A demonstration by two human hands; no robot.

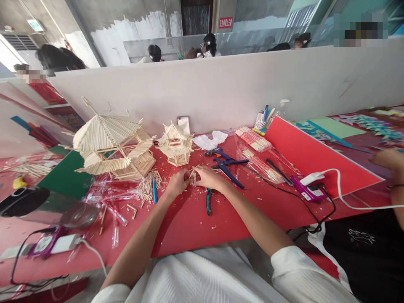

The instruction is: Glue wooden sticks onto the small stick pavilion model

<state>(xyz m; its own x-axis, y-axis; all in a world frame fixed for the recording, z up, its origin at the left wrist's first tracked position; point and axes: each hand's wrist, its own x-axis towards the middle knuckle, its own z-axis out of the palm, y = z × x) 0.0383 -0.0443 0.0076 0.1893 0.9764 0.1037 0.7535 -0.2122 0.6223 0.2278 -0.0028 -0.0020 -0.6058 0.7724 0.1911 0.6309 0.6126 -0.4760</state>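
Note:
My left hand (179, 182) and my right hand (206, 176) meet over the red table, fingers closed around small wooden sticks (192, 176) between them. How these sticks are joined is too small to tell. Just beyond stands a small stick pavilion (176, 145). To its left rises a larger stick pavilion (110, 145) with a broad sloping roof. Green-handled pliers (208, 202) lie close to my right hand, and a blue-handled cutting tool (229, 170) rests farther right. A blue pen (155, 190) lies left of my left hand beside a heap of cut sticks (147, 189).
Wrapped stick bundles (254, 139), a red board (318, 158) and a purple power strip (307, 188) with cables occupy the right. A clear bottle (47, 206) lies at left near another power strip (47, 244). A white partition (221, 88) backs the table. Another person's arm (396, 168) shows at right.

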